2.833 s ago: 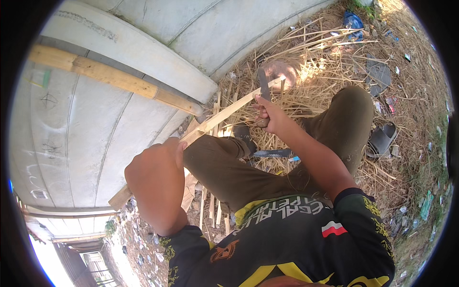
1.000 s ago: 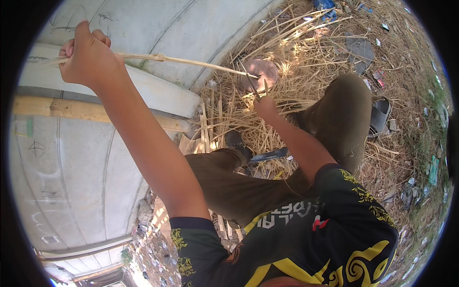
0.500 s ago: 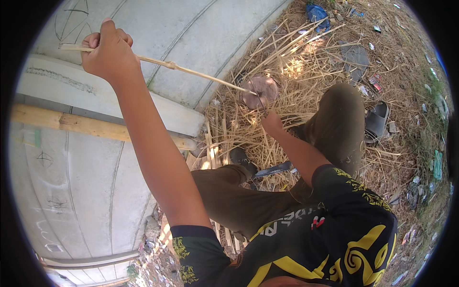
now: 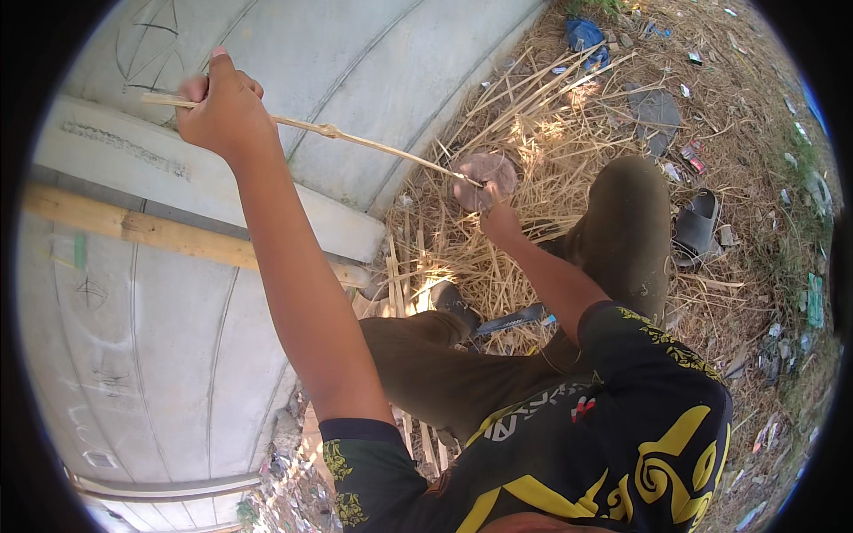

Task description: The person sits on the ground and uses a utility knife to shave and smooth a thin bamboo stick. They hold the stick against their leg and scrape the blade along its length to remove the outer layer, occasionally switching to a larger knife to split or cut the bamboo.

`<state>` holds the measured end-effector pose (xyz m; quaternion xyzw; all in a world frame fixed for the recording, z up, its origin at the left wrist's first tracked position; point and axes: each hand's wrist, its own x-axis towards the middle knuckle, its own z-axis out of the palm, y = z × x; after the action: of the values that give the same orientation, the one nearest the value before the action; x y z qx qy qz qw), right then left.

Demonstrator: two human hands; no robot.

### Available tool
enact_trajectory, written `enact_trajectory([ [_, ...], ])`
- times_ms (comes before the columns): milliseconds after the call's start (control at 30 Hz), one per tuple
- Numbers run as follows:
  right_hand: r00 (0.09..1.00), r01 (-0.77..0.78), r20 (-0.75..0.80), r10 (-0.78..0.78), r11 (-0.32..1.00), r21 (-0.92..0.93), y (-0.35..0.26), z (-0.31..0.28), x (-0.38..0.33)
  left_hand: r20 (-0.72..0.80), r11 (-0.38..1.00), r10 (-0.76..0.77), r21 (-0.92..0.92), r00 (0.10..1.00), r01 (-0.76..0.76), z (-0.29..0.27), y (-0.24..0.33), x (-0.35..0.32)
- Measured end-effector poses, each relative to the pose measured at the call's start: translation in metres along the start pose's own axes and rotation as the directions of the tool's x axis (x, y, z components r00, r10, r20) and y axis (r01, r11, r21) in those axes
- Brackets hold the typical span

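Fingers of both hands, left [image 4: 222, 111] and right [image 4: 498, 222], pinching bamboo strip [image 4: 373, 147] above straw litter [image 4: 533, 133], sandal [image 4: 697, 226] nearby

A thin, pale bamboo strip [image 4: 355, 139] runs nearly level across the upper left of the frame, sloping slightly down to the right, its far end meeting a blurred blade [image 4: 484, 173] near upper centre.

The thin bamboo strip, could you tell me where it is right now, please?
In the head view, the strip runs from the raised left hand at upper left down to the right hand above the straw.
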<state>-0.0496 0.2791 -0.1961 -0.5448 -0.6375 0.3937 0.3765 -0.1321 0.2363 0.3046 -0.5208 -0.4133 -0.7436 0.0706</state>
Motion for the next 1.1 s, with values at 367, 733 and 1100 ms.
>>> enact_trajectory([
  [367,0.999,0.005,0.036,-0.015,0.967,0.256,-0.114,-0.049,0.008,-0.104,1.000,-0.024,-0.012,0.994,0.023,-0.031,-0.010,0.004],
  [733,0.965,-0.218,0.124,0.233,0.968,-0.123,0.020,-0.001,-0.001,-0.076,0.997,-0.065,-0.037,0.995,0.062,-0.014,-0.017,0.011],
  [1100,0.986,0.128,-0.134,-0.096,0.957,0.261,-0.059,-0.012,-0.009,-0.203,0.999,-0.015,0.025,0.979,0.020,-0.045,-0.018,0.016],
])
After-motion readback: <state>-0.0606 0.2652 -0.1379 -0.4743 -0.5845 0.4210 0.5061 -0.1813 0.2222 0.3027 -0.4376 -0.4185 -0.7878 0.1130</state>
